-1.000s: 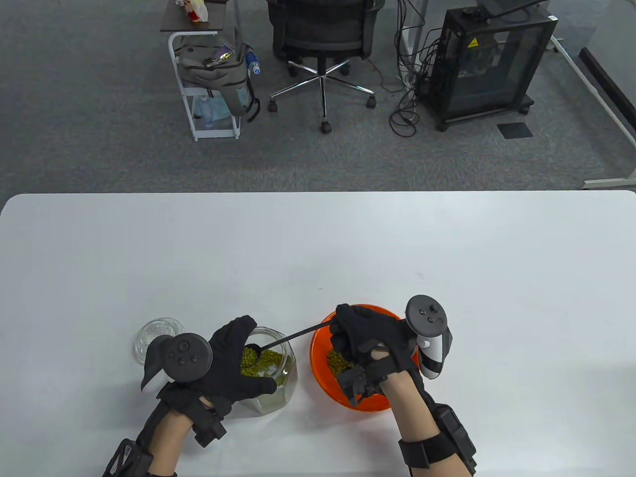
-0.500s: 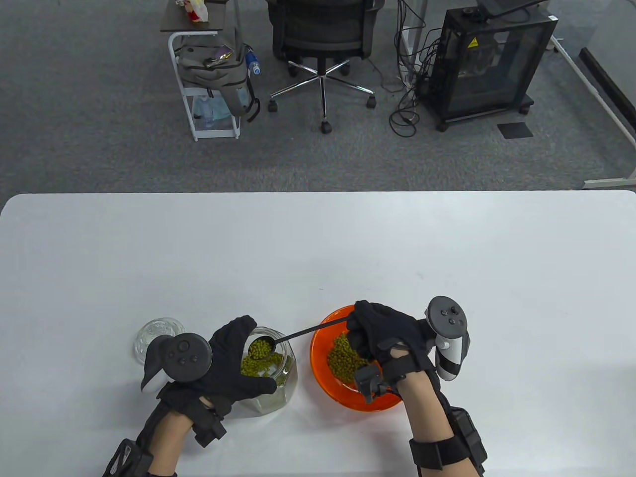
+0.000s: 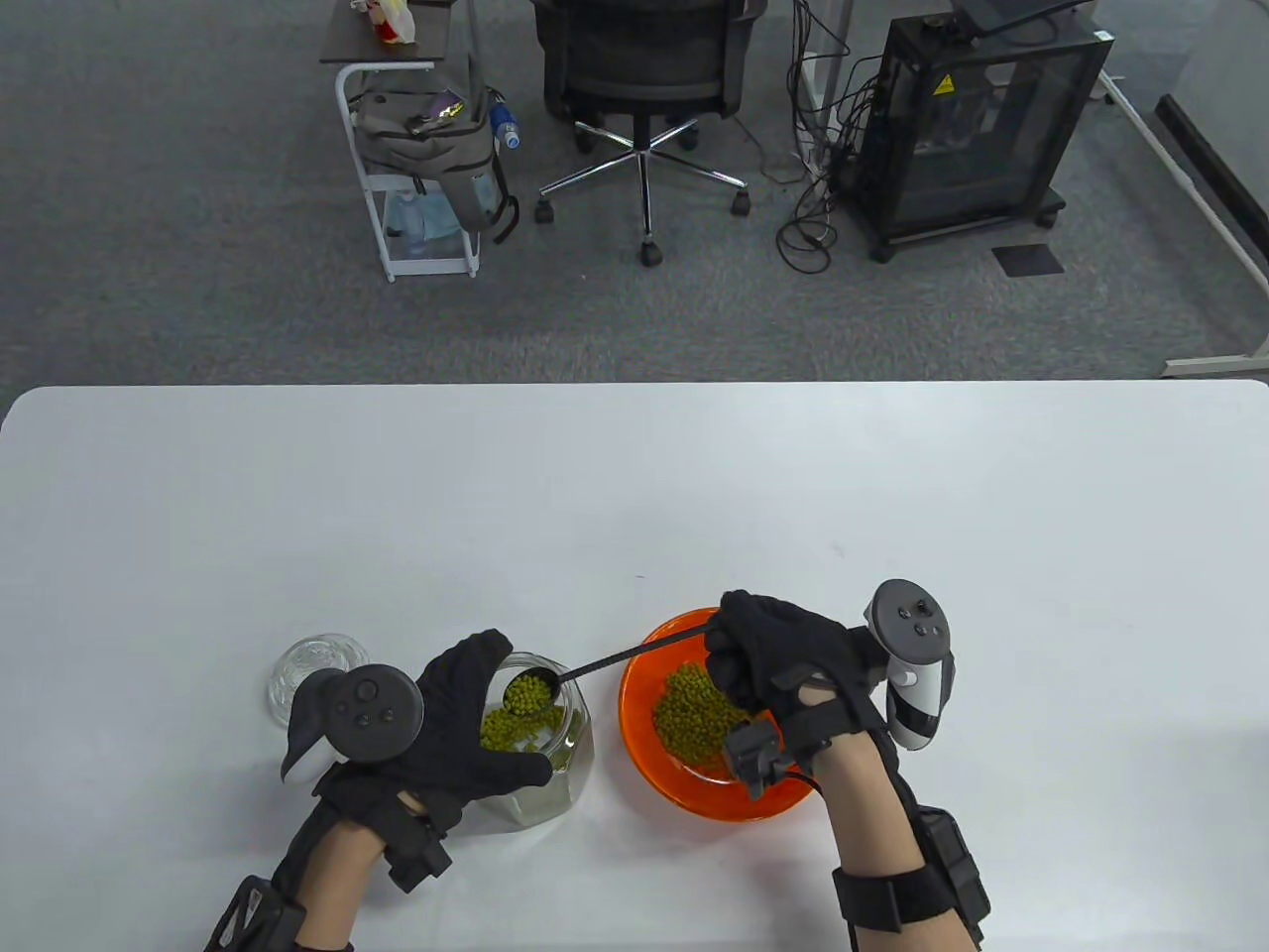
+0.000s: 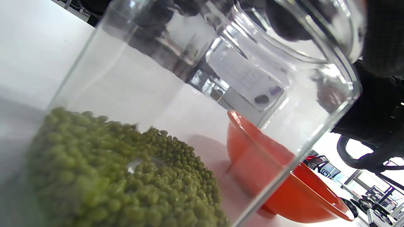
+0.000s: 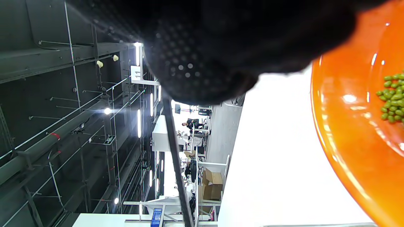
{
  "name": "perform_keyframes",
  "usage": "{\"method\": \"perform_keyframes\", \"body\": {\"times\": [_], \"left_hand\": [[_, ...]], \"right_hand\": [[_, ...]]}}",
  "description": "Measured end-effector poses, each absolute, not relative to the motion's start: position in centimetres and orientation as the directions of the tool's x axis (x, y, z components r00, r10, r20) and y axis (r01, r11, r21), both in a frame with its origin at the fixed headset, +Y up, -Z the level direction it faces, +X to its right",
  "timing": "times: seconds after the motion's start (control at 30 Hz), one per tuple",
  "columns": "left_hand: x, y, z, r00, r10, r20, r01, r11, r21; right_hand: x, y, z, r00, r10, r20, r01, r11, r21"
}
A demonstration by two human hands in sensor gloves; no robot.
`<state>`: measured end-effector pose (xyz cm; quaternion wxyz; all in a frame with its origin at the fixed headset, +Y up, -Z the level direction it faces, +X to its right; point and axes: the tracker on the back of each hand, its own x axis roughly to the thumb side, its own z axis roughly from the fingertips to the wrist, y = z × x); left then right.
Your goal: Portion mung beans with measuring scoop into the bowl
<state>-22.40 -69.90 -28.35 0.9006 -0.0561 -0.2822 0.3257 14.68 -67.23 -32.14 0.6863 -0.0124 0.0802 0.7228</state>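
Observation:
A clear glass jar [image 3: 540,754] [image 4: 195,94] with green mung beans [image 4: 120,176] in its bottom stands near the table's front edge. My left hand [image 3: 461,729] grips the jar from its left side. My right hand [image 3: 783,659] grips the far end of a thin black measuring scoop [image 3: 605,664] [image 5: 175,157] over the orange bowl [image 3: 644,764] [image 4: 284,186] [image 5: 347,142]. The scoop's cup [image 3: 528,691] is heaped with beans and hangs over the jar's mouth. A pile of beans [image 3: 694,716] [image 5: 393,97] lies in the bowl.
A clear glass lid [image 3: 312,674] lies on the white table [image 3: 634,496] left of the jar, partly behind the left tracker. Beyond the table's far edge are an office chair [image 3: 644,89], a cart [image 3: 416,159] and a black cabinet [image 3: 977,119].
The scoop came up out of the jar's beans with a full cup. My right hand moved right and slightly toward the far side; the left hand and jar stayed put.

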Motion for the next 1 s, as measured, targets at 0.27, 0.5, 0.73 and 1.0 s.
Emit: {"method": "perform_keyframes", "body": {"times": [0.27, 0.5, 0.73, 1.0], "left_hand": [[-22.4, -69.9, -28.3, 0.628, 0.620, 0.471, -0.557, 0.780, -0.285], [-22.4, -69.9, -28.3, 0.629, 0.619, 0.471, -0.556, 0.781, -0.285], [-22.4, -69.9, -28.4, 0.629, 0.617, 0.472, -0.554, 0.782, -0.284], [-22.4, -69.9, -28.4, 0.628, 0.620, 0.470, -0.557, 0.780, -0.284]], "right_hand": [[16.1, -65.8, -31.7, -0.039, 0.994, -0.098, -0.994, -0.028, 0.110], [18.4, -65.5, -31.4, -0.028, 0.995, -0.093, -0.996, -0.020, 0.091], [21.0, -66.3, -31.3, -0.031, 0.994, -0.109, -0.997, -0.024, 0.067], [23.9, -67.0, -31.2, -0.045, 0.992, -0.114, -0.998, -0.041, 0.039]]}}
